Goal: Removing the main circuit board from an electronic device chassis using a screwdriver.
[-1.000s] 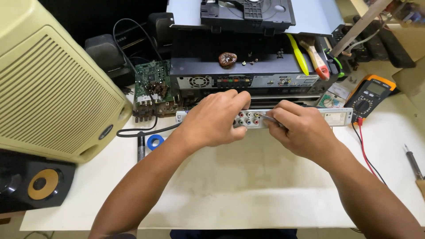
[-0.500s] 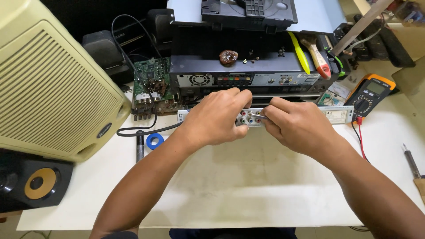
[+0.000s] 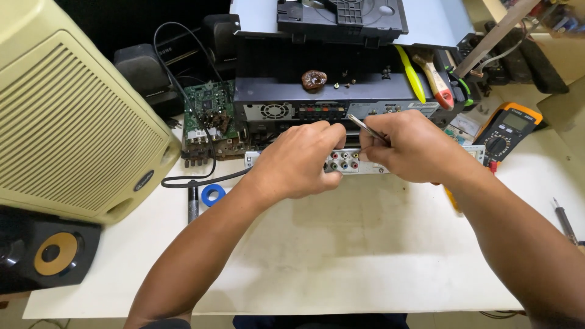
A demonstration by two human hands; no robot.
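Note:
My left hand (image 3: 300, 159) grips a long silver connector panel (image 3: 343, 162) with coloured round jacks, held just above the white table (image 3: 341, 256). My right hand (image 3: 409, 146) is closed around thin metal tweezers (image 3: 364, 127), whose tips stick up and to the left above the panel. Both hands meet in front of a black audio unit (image 3: 317, 103) with its rear jacks facing me. The panel's left and right ends are hidden behind my hands.
A large cream speaker (image 3: 73, 116) fills the left side, above a small black speaker with an orange cone (image 3: 49, 256). A green circuit board (image 3: 207, 119), blue tape roll (image 3: 212, 194), orange multimeter (image 3: 507, 131) and screwdriver (image 3: 565, 220) lie around. Tools rest on the unit's right.
My right hand has lifted and turned, so the tweezers now point up and left above the panel instead of into it. My left hand has kept its hold.

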